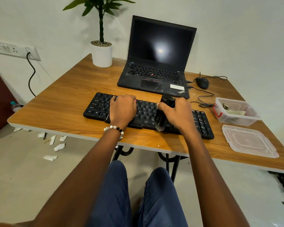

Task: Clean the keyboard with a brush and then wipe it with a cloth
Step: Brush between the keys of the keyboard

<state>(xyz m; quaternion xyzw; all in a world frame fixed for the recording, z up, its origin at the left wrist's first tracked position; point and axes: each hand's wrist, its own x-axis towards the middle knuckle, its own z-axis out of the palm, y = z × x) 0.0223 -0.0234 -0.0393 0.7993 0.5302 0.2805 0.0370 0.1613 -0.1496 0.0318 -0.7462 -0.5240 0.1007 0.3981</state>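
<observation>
While the flat black rectangular keyboard runs lengthwise across mid-frame, the left hand lies flat on its left keys, and the right hand grips a black bristled brush just right of centre, nearest the unswept right-hand keys.

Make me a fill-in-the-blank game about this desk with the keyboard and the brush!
1. The right hand grips a black ____ over the keyboard.
2. The left hand rests on the keyboard and wears a beaded ____ on its wrist.
3. The laptop screen is ____, showing no picture.
4. The clear container on the table has its ____ lying beside it, nearer the person.

Missing words: brush; bracelet; dark; lid
</observation>
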